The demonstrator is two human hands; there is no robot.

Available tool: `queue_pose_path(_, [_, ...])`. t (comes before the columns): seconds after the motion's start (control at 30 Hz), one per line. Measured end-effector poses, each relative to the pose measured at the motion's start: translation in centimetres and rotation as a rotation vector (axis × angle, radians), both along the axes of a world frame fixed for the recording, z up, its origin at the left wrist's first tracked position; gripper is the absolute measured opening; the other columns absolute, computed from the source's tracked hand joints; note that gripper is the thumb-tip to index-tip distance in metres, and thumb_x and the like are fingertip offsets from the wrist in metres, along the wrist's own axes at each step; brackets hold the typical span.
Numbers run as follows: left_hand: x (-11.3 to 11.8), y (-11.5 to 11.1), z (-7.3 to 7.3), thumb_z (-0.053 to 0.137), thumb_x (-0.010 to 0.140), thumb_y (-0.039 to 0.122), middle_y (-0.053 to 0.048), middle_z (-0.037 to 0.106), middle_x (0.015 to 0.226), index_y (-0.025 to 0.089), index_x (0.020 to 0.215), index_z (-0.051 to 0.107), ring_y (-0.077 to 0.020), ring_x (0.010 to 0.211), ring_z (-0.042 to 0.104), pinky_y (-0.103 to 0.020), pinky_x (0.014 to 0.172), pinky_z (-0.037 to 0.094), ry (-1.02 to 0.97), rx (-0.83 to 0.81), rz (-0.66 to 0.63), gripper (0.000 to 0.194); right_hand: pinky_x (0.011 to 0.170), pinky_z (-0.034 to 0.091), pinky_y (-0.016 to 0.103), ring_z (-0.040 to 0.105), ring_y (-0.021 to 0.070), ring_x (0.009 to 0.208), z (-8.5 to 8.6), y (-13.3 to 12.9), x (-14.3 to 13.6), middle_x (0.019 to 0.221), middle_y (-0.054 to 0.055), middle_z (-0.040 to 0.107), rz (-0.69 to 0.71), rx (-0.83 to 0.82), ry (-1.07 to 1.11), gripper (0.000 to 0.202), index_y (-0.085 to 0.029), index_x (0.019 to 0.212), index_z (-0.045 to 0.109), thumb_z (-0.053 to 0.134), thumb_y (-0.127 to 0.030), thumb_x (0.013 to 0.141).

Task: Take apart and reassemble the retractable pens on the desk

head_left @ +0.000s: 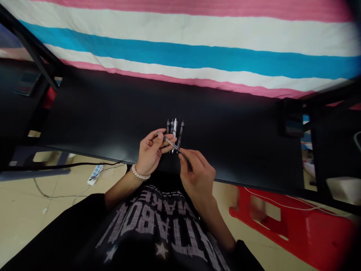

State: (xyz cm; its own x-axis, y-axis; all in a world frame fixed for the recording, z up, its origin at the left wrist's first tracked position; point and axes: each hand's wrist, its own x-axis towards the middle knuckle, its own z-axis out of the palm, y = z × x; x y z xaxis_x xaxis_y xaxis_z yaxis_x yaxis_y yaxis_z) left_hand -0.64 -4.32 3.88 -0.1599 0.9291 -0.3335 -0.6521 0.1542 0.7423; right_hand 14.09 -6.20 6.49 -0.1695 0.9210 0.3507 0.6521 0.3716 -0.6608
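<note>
Between my two hands, above the front of the black table (pixel 113 105), a slim pen (pixel 171 143) is held at a slant. My left hand (pixel 152 150), with a beaded bracelet at the wrist, pinches its upper left end between thumb and fingers. At its lower right end the fingers of my right hand (pixel 197 169) are closed round it; that end is partly hidden by them. Just beyond lie several pens side by side, a white pen (pixel 175 126) among dark pens (pixel 182 128). My left fingers cover the lower parts of some of them.
A striped cloth (pixel 180 56) hangs along the table's back edge. Dark metal posts stand at both sides. A black box-like object (pixel 293 117) is at the right end. Below are a red plastic stool (pixel 267 218) at right and a power strip (pixel 95 174) on the floor at left.
</note>
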Motion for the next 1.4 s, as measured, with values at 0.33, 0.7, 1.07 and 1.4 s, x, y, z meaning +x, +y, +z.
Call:
queue_pose_path(0.33, [-0.1, -0.3, 0.2, 0.077, 0.086, 0.032, -0.006, 0.079, 0.094, 0.016, 0.104, 0.067, -0.0205, 0.091, 0.077, -0.029, 0.079, 0.064, -0.072, -0.004, 0.014, 0.026, 0.06, 0.049, 0.027, 0.06, 0.0153, 0.07, 1.9, -0.4, 1.1, 0.091, 0.005, 0.064, 0.071, -0.132, -0.354, 0.041, -0.021, 0.125, 0.067, 0.045, -0.008, 0.094])
queue_pose_path(0.7, [-0.8, 0.9, 0.2, 0.057, 0.096, 0.011, -0.009, 0.078, 0.09, 0.01, 0.105, 0.067, -0.0149, 0.087, 0.077, -0.023, 0.085, 0.061, -0.269, -0.175, 0.149, 0.013, 0.064, 0.05, 0.025, 0.061, 0.0125, 0.071, 3.6, -0.6, 2.3, 0.092, 0.002, 0.065, 0.055, -0.116, -0.181, 0.032, -0.022, 0.121, 0.069, 0.048, -0.012, 0.098])
queue_pose_path(1.07, [-0.2, 1.2, -0.4, 0.057, 0.096, 0.01, -0.01, 0.077, 0.093, 0.011, 0.118, 0.063, -0.0177, 0.09, 0.077, -0.03, 0.088, 0.061, -0.349, -0.228, 0.166, 0.022, 0.063, 0.052, 0.027, 0.063, 0.0137, 0.072, 2.5, -0.4, 1.6, 0.09, 0.003, 0.067, 0.043, -0.116, -0.132, 0.029, -0.023, 0.118, 0.07, 0.05, -0.014, 0.099])
queue_pose_path(1.4, [0.1, 0.6, 0.1, 0.056, 0.097, 0.01, -0.01, 0.077, 0.091, 0.011, 0.104, 0.063, -0.0159, 0.082, 0.077, -0.025, 0.078, 0.06, -0.313, -0.156, 0.185, 0.01, 0.063, 0.051, 0.026, 0.063, 0.0127, 0.071, 2.6, -0.3, 1.6, 0.09, 0.002, 0.067, 0.036, -0.099, -0.161, 0.03, -0.023, 0.117, 0.071, 0.051, -0.013, 0.097])
